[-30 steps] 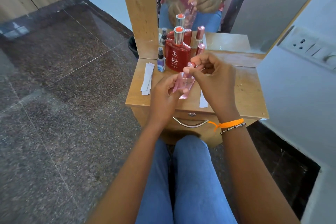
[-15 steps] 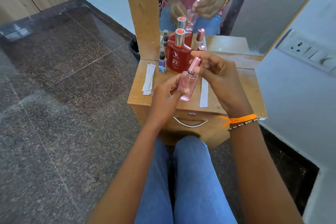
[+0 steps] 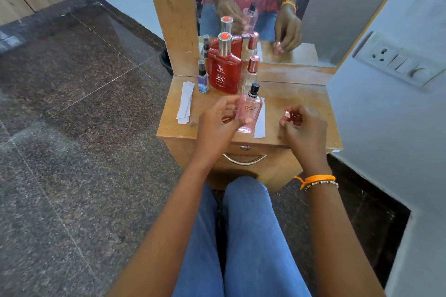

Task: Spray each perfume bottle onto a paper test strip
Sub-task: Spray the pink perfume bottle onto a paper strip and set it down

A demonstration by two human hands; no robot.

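My left hand (image 3: pixel 217 123) holds a pink perfume bottle (image 3: pixel 248 113) marked DGZ upright above the wooden dresser top (image 3: pixel 296 99); its black spray nozzle is bare. My right hand (image 3: pixel 301 125) is off to the right, fingers closed on the bottle's pink cap (image 3: pixel 287 114). A white paper test strip (image 3: pixel 260 123) lies on the dresser just behind and right of the bottle. At the back stand a large red perfume bottle (image 3: pixel 224 72), a small blue spray bottle (image 3: pixel 202 78) and a clear bottle with a rose-gold cap (image 3: pixel 251 72).
A stack of spare paper strips (image 3: pixel 185 101) lies at the dresser's left side. A mirror (image 3: pixel 265 7) rises behind the bottles. A wall with a socket plate (image 3: pixel 395 60) stands close on the right. My knees sit below the drawer handle (image 3: pixel 243 159).
My right hand pulled the pink cap off the bottle and moved right with it. The black nozzle is now exposed. My left hand kept the bottle.
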